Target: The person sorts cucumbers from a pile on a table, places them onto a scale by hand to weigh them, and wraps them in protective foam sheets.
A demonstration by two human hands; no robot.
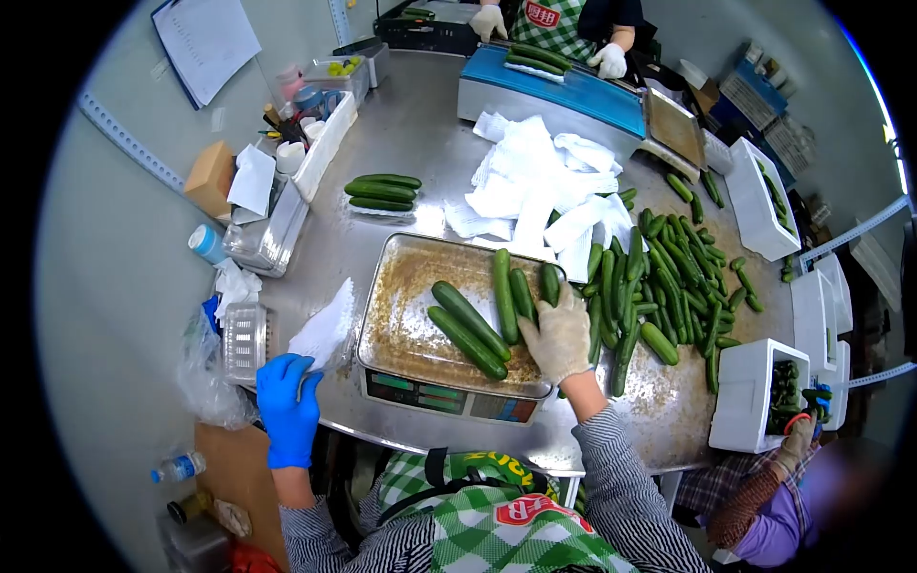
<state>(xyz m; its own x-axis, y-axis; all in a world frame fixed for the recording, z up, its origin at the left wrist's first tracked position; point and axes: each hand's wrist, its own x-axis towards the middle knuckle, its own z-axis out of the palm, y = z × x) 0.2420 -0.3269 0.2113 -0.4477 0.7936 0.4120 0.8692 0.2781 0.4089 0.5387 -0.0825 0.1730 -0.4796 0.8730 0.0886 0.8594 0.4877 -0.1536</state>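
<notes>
My left hand (288, 406), in a blue glove, pinches the near end of a white ribbed tray liner (325, 325) beside the scale. A clear edge shows along it; whether a full tray lies beneath I cannot tell. My right hand (559, 336), in a pale knit glove, has its fingers round the near end of a cucumber (549, 283) at the right rim of the scale pan (401, 272). Several more cucumbers (468, 320) lie on that pan. The scale's display panel (417, 392) faces me.
To the right spreads a heap of cucumbers (683, 277); behind it is a pile of white liners (540, 181). A packed tray of cucumbers (382, 194) lies beyond the scale. White foam boxes (755, 205) line the right. Co-workers stand at the blue-topped machine (573, 91) and lower right.
</notes>
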